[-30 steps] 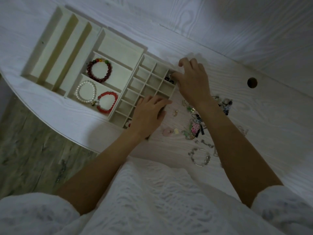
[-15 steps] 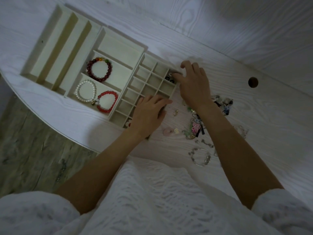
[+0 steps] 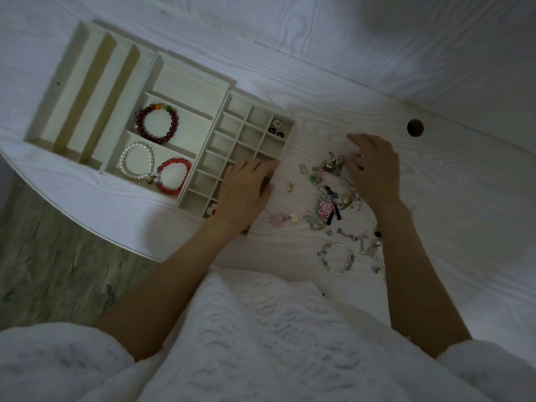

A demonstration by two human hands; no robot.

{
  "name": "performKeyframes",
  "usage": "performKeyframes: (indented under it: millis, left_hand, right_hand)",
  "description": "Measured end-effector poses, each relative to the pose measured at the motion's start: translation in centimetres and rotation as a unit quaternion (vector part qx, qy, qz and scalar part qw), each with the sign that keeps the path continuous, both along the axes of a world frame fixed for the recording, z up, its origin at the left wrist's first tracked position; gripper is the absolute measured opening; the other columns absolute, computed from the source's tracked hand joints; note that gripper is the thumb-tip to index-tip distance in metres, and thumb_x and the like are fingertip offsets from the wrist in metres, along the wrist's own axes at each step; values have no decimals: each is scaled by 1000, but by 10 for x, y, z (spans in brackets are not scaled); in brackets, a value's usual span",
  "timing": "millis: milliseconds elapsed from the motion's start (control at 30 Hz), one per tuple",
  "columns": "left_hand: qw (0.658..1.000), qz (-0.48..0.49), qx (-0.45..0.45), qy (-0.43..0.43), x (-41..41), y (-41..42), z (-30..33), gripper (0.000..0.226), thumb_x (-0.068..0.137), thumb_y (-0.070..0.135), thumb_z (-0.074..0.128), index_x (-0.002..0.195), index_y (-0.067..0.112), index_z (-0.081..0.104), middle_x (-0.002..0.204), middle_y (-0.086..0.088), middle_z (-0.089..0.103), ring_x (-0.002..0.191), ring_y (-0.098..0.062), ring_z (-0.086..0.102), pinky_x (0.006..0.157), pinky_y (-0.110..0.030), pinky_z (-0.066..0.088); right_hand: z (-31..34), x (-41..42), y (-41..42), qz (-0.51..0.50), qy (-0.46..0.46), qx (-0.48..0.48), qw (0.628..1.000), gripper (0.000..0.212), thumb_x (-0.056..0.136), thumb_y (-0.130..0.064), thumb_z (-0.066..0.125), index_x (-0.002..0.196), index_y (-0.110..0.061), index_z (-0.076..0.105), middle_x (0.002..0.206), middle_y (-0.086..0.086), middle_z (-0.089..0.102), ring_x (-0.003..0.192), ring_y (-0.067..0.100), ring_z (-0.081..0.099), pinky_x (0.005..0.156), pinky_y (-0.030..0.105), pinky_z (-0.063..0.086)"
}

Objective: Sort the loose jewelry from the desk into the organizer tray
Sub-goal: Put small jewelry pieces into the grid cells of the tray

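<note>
The cream organizer tray [image 3: 188, 82] lies at the left of the white desk. Its wide sections hold a dark red bead bracelet [image 3: 157, 127], a pearl bracelet [image 3: 136, 160] and a bright red bracelet [image 3: 173, 176]. A far-right small cell holds dark earrings [image 3: 275, 129]. My left hand [image 3: 245, 190] rests flat on the near right corner of the small-cell grid, fingers straight. My right hand [image 3: 372, 169] hovers over the heap of loose jewelry [image 3: 327, 198], fingers curled down into the top of the heap; whether they pinch a piece is hidden.
A thin silver bangle [image 3: 338, 258] and a chain lie near the desk's front edge. A pink heart piece [image 3: 280, 219] lies near my left wrist. A round cable hole [image 3: 415, 127] is at the back right. The desk's curved edge drops to the floor at the left.
My right hand has drawn back from the tray's far-right cell to the jewelry heap on the desk. Dark earrings now show in that cell. My left hand stays on the tray.
</note>
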State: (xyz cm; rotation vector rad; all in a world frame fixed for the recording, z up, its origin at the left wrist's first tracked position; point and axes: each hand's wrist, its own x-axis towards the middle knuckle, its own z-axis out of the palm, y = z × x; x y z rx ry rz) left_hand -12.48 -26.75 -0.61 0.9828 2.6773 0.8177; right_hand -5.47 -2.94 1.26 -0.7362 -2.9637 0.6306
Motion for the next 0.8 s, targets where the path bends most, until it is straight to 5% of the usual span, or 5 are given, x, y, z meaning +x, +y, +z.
performKeyframes:
  millis: [167,367,500,633,800]
  left_hand:
    - [1000,-9,-21,-12,-2,-1,-3,38,84,20,61,121,13,61,108,-6,66,94,-31,58,81,-40,42]
    - [998,-2,-47,-40,-4,3,4,40,85,18,64,125,16,60,113,-5,65,101,-31,55,88,-43,42]
    - [999,0,-39,-28,-1,2,3,40,85,17,64,125,14,60,111,-7,65,98,-32,56,85,-44,45]
    - [999,-2,-34,-17,1,1,1,41,86,17,63,126,13,60,111,-8,64,97,-32,57,85,-44,46]
    - [999,-2,-39,-18,-1,0,-2,42,85,19,63,127,15,59,110,-7,64,98,-31,57,86,-43,45]
  right_hand:
    - [-21,40,6,108,-116,-18,987,56,86,-37,43,133,-7,49,141,21,41,126,41,43,97,59,40]
    - [-12,53,7,34,-60,-22,997,36,90,-20,57,125,-11,57,128,15,53,114,37,49,93,47,40]
    - [-6,43,8,-52,-71,44,995,32,93,-31,51,119,-15,59,115,13,61,104,35,52,87,41,36]
    - [-4,31,7,-32,-93,131,987,29,91,-33,52,110,-15,65,108,12,64,105,33,50,87,38,30]
    - [-6,24,5,2,-105,127,986,23,92,-26,53,105,-12,64,103,13,63,102,33,51,88,39,31]
